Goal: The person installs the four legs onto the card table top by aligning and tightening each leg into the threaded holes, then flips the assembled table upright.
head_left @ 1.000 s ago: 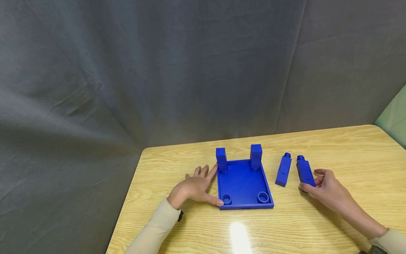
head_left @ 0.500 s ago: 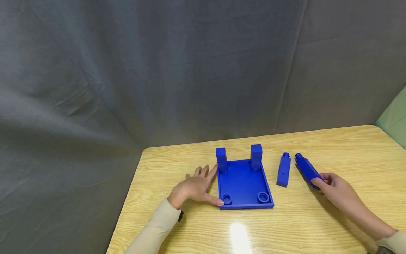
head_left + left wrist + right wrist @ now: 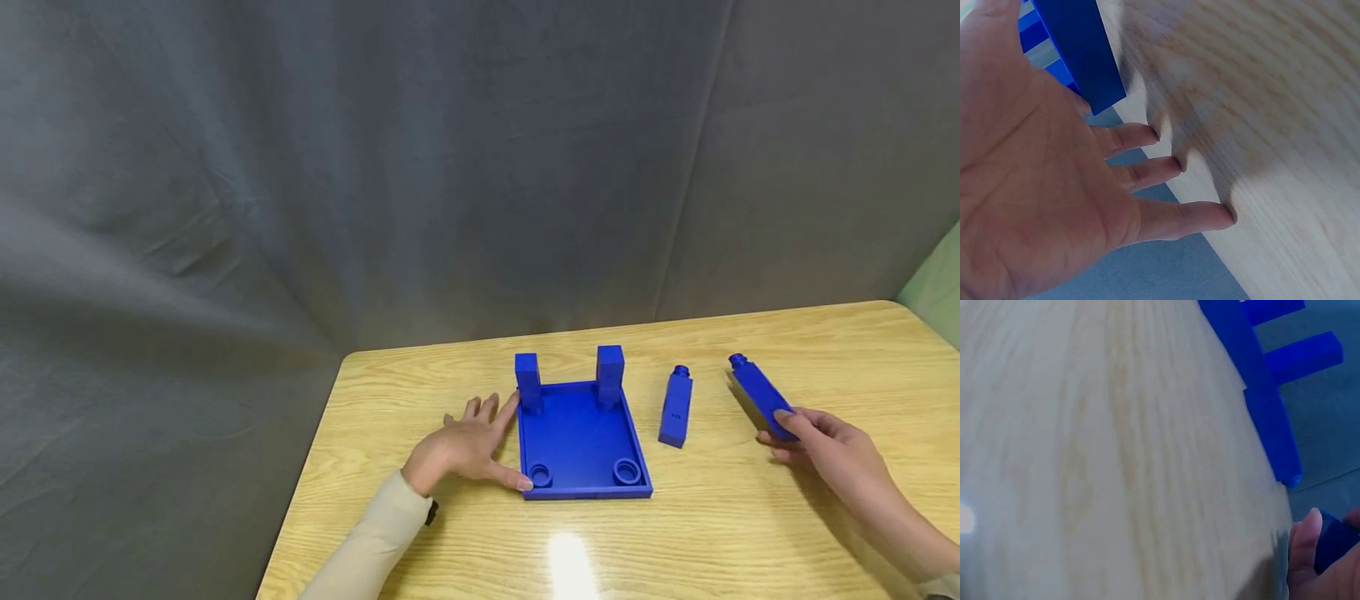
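A square blue tray [image 3: 577,437] with a raised rim lies on the table; two blue posts [image 3: 610,367] stand upright at its far corners, and round sockets [image 3: 626,472] sit at its near corners. Spread along the tray's left side, my left hand [image 3: 468,450] touches the rim with thumb and index finger, its other fingertips resting on the table in the left wrist view. My right hand [image 3: 836,450] pinches the near end of a blue square leg [image 3: 763,393], tilted with its threaded end pointing away. Another blue leg [image 3: 677,408] lies between the tray and my right hand.
The wooden table [image 3: 420,375] reaches back to a dark grey curtain [image 3: 487,167]. A patch of glare [image 3: 570,567] shines on the wood in front of the tray. Part of a green surface [image 3: 937,267] shows at the far right.
My right hand has moved right with the pinched leg, swinging it to a slant away from the other leg. My left hand keeps its place at the tray.
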Motion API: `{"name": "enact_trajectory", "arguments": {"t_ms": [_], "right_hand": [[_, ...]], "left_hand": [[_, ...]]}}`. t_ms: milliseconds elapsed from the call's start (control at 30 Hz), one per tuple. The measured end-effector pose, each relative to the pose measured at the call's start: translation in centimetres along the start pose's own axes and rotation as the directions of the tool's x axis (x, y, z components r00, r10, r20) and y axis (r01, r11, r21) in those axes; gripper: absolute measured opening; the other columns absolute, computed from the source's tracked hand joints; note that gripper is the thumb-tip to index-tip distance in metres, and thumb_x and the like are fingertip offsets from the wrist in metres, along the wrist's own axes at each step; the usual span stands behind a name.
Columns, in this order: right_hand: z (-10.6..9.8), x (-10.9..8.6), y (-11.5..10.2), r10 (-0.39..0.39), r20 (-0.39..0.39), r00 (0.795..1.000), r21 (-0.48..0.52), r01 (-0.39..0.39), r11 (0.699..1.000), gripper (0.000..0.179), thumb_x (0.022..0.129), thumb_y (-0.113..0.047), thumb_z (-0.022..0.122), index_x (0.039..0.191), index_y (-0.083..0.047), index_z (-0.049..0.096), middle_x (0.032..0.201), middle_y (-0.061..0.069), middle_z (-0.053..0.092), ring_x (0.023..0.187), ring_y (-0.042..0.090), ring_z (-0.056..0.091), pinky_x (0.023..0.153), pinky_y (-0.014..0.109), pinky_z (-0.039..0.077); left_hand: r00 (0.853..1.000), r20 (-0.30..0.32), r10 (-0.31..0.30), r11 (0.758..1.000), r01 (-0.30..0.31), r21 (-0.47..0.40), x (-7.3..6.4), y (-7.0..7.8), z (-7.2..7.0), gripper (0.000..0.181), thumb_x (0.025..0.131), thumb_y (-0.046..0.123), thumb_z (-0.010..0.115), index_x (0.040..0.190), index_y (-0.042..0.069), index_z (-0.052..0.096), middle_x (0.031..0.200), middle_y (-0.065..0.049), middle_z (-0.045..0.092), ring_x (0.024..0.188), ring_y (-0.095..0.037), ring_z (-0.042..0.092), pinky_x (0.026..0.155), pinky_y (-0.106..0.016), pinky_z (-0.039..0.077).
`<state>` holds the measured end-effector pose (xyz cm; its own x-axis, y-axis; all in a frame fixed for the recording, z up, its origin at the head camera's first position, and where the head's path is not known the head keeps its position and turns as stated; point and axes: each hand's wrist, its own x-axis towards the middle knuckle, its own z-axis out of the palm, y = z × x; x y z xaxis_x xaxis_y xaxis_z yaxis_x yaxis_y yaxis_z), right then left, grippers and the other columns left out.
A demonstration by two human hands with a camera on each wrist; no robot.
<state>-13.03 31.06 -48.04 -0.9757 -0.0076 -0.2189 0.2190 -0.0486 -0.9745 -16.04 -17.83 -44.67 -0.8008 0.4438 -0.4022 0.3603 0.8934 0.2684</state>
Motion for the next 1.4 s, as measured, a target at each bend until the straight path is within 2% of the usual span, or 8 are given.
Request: {"name": "enact_trajectory", "arguments": {"t_ms": [67,133,433,667,800,900,1133,1400], "right_hand": [[0.2,0.0,0.3,-0.068,0.011,0.998,0.105,0.066,0.992,0.018,0.114,-0.012,0.060,0.104,-0.018,0.074,0.094,0.000,0.081,0.085,0.011,0.079,0.072,0.024,0.062],[0.6,-0.1,0.3,-0.119,0.001,0.993,0.162,0.118,0.980,0.021,0.113,-0.008,0.062,0.102,-0.019,0.077,0.095,0.001,0.081,0.086,0.010,0.078,0.073,0.023,0.061],[2.9,-0.8,-0.7,-0.209,-0.146,0.967,0.230,0.238,0.944,0.017,0.108,-0.004,0.070,0.103,-0.017,0.081,0.093,-0.003,0.079,0.084,0.005,0.073,0.075,0.018,0.059],[4.6,-0.8,-1.4,-0.296,-0.210,0.932,0.324,0.352,0.878,0.020,0.104,0.008,0.068,0.103,-0.010,0.076,0.093,-0.002,0.078,0.081,0.005,0.072,0.072,0.017,0.059],[5.6,-0.9,-1.8,-0.355,-0.216,0.910,0.328,0.410,0.851,0.019,0.103,0.012,0.067,0.103,-0.006,0.074,0.091,0.000,0.077,0.078,0.007,0.070,0.070,0.017,0.058],[6.3,-1.0,-2.1,-0.385,-0.181,0.905,0.297,0.423,0.856,0.017,0.104,0.011,0.067,0.107,-0.004,0.074,0.094,0.000,0.076,0.078,0.009,0.068,0.071,0.017,0.057],[7.9,-1.3,-2.3,-0.404,-0.080,0.911,0.196,0.411,0.890,0.019,0.105,0.006,0.069,0.119,-0.005,0.075,0.100,-0.002,0.076,0.082,0.010,0.067,0.075,0.018,0.056],[9.7,-1.2,-2.1,-0.366,-0.011,0.931,0.034,0.366,0.930,0.019,0.105,-0.001,0.072,0.118,-0.014,0.076,0.099,-0.004,0.075,0.087,0.005,0.068,0.079,0.016,0.057]], "left_hand": [[1.000,-0.003,-0.001,1.000,0.001,0.004,0.1,-0.1,0.0,0.134,0.087,0.083,0.073,0.176,0.029,-0.011,0.181,-0.021,0.008,0.164,-0.048,0.008,0.115,-0.085,0.020],[1.000,-0.005,0.000,1.000,0.001,0.009,0.1,-0.1,0.1,0.134,0.087,0.083,0.072,0.176,0.030,-0.011,0.181,-0.021,0.008,0.164,-0.049,0.008,0.115,-0.085,0.020],[1.000,-0.009,0.023,1.000,-0.023,-0.006,-0.1,-0.1,-0.1,0.134,0.087,0.081,0.075,0.177,0.027,-0.008,0.180,-0.024,0.008,0.163,-0.051,0.009,0.113,-0.087,0.020],[1.000,0.007,0.013,1.000,-0.013,-0.010,-0.2,0.0,-0.4,0.134,0.087,0.081,0.075,0.177,0.028,-0.009,0.180,-0.023,0.008,0.163,-0.051,0.009,0.115,-0.085,0.020],[1.000,0.019,0.013,1.000,-0.012,-0.020,-0.2,0.0,-0.6,0.135,0.086,0.081,0.076,0.177,0.028,-0.009,0.180,-0.022,0.007,0.163,-0.051,0.008,0.116,-0.084,0.020],[1.000,0.027,0.012,1.000,-0.011,-0.021,-0.2,-0.1,-0.7,0.135,0.086,0.081,0.076,0.177,0.028,-0.009,0.181,-0.021,0.007,0.163,-0.050,0.007,0.117,-0.083,0.020],[0.999,0.042,0.008,0.999,-0.007,-0.032,-0.3,-0.2,-0.8,0.135,0.086,0.079,0.077,0.176,0.030,-0.010,0.181,-0.020,0.005,0.164,-0.049,0.006,0.117,-0.083,0.019],[1.000,0.029,0.005,1.000,-0.004,-0.023,-0.3,-0.1,-0.6,0.135,0.086,0.079,0.078,0.177,0.028,-0.009,0.181,-0.021,0.007,0.163,-0.050,0.009,0.117,-0.082,0.022]]}}
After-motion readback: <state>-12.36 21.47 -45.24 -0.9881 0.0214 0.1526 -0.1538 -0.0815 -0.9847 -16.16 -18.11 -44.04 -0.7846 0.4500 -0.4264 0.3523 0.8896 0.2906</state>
